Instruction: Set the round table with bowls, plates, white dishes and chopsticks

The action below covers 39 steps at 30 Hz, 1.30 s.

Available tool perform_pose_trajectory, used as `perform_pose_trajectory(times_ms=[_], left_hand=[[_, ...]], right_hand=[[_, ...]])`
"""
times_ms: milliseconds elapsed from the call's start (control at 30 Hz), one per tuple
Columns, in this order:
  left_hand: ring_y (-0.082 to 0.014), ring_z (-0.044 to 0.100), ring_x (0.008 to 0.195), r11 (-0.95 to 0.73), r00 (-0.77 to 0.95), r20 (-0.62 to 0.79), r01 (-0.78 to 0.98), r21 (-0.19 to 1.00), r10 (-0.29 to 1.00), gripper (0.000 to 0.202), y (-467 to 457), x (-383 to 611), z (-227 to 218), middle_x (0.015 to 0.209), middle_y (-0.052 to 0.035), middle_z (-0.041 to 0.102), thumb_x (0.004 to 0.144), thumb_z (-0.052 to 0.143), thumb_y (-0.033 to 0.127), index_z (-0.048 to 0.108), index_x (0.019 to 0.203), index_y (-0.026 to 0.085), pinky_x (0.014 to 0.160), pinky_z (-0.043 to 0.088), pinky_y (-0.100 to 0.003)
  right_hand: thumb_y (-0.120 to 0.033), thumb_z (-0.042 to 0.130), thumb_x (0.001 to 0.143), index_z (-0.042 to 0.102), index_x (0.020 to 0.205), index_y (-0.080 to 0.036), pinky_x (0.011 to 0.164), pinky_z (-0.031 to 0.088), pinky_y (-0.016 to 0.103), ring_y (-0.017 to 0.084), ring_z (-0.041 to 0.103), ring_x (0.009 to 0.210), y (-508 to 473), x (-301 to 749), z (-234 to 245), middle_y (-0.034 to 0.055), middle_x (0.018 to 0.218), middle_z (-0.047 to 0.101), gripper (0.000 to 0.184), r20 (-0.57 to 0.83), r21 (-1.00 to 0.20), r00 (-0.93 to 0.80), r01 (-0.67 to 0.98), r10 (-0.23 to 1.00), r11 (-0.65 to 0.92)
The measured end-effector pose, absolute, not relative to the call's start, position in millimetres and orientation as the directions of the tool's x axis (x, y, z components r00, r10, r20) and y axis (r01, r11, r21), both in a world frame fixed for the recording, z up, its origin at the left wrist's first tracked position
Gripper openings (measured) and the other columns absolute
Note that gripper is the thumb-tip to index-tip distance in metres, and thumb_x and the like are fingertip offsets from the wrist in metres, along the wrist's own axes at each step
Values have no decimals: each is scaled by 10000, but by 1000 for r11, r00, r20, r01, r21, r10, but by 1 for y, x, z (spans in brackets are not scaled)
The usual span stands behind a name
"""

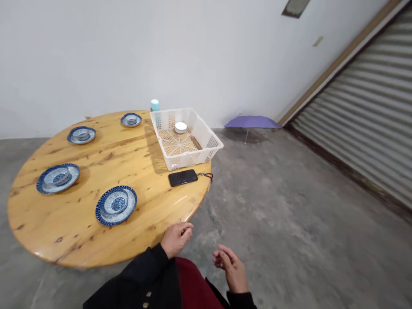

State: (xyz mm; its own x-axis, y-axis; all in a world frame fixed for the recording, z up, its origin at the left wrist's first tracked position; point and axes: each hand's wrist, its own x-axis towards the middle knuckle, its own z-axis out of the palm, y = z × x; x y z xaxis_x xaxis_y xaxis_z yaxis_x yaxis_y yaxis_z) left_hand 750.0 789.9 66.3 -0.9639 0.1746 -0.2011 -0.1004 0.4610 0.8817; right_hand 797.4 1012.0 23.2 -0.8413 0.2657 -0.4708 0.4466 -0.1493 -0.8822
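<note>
Holding nothing in the left hand (177, 239), curling its fingers loosely right at the near edge of a round knotty-wood table (69, 219), with any contact against that edge impossible to make out from this view. Carrying the right hand (230, 271) just as empty, half-open with bent fingers, above the concrete floor (289, 240), apart from the table and unclenched. Showing black sleeves (141, 274) at both wrists and a dark red garment (193, 285) between them. Sitting closest to the left hand, a little way in from the table's edge, a blue-rimmed porcelain plate (102, 213) is cradling a small blue-and-white bowl (115, 201). Spreading across the tabletop's far side, three more matching plates (81, 135) are carrying bowls too. Lying near the edge, a black smartphone (183, 177) is trailing a dark lanyard (205, 174). Standing just behind it, a white plastic basket (206, 133) is holding a small stack of round white dishes (180, 127). Rising beyond the basket, a teal-capped bottle (155, 105) is showing above the table's far edge. Lying open on the floor, a purple umbrella (252, 122) is sitting near a ribbed metal roller shutter (354, 107).
</note>
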Motion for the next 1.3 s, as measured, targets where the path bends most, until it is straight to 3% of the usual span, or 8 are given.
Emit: perform_pose_trajectory(times_ms=[200,333,567,733,867,1000,1133,1300], left_hand=[[-175,692,766,408,-976,-215,-180,895,42,379,749,713,40,868,-55,742,896,425,384,711,1022,171,724,518,-264],[-182,688,729,346,-966,-255,-256,903,-47,376,724,709,28,829,-54,719,879,424,403,692,993,164,735,520,-286],[-206,692,766,272,-940,-284,-328,905,-187,394,701,715,15,833,-58,728,870,448,454,686,1011,173,777,537,-327],[-243,720,838,220,-899,-308,-383,897,-312,469,696,715,4,872,-66,748,864,466,534,699,1062,177,811,561,-368],[-258,733,863,107,-842,-350,-426,899,-412,527,700,706,6,923,-81,756,846,495,591,697,1090,169,841,578,-391],[-275,737,902,34,-764,-426,-503,864,-484,611,712,688,13,953,-103,765,814,501,649,696,1112,152,871,583,-410],[-274,743,866,43,-699,-458,-571,820,-550,611,723,663,35,902,-82,773,788,527,687,727,1075,187,843,603,-400],[-252,739,911,200,-756,-283,-477,856,-590,527,700,601,98,987,-74,774,830,574,618,722,1131,211,859,600,-359]], right_hand=[[-558,815,539,718,917,-135,587,583,344,211,678,600,1050,722,64,77,710,738,575,-302,-942,-860,334,412,8],[-528,792,598,718,935,-127,569,575,317,194,675,598,1058,663,104,83,723,738,529,-136,-964,-903,215,408,154],[-495,738,719,715,963,-135,572,594,336,180,678,575,1031,539,186,63,732,738,435,153,-917,-971,-69,185,393],[-391,731,735,688,988,-110,575,594,311,165,686,598,990,431,216,78,803,738,381,156,-917,-988,-146,-5,371],[-262,700,774,653,978,-91,615,590,310,158,693,615,954,335,202,91,830,716,270,-3,-943,-997,-23,-78,331],[-297,573,931,609,938,-40,709,565,319,145,698,650,917,245,162,98,811,673,259,-136,-832,-974,13,-181,555],[-368,564,979,638,970,-55,801,550,342,165,699,797,887,172,118,105,917,678,322,-138,-735,-953,-85,-271,673],[-384,626,955,603,1233,-161,879,568,419,213,644,1037,863,99,71,86,1216,629,357,-61,-662,-925,-243,-374,709]])
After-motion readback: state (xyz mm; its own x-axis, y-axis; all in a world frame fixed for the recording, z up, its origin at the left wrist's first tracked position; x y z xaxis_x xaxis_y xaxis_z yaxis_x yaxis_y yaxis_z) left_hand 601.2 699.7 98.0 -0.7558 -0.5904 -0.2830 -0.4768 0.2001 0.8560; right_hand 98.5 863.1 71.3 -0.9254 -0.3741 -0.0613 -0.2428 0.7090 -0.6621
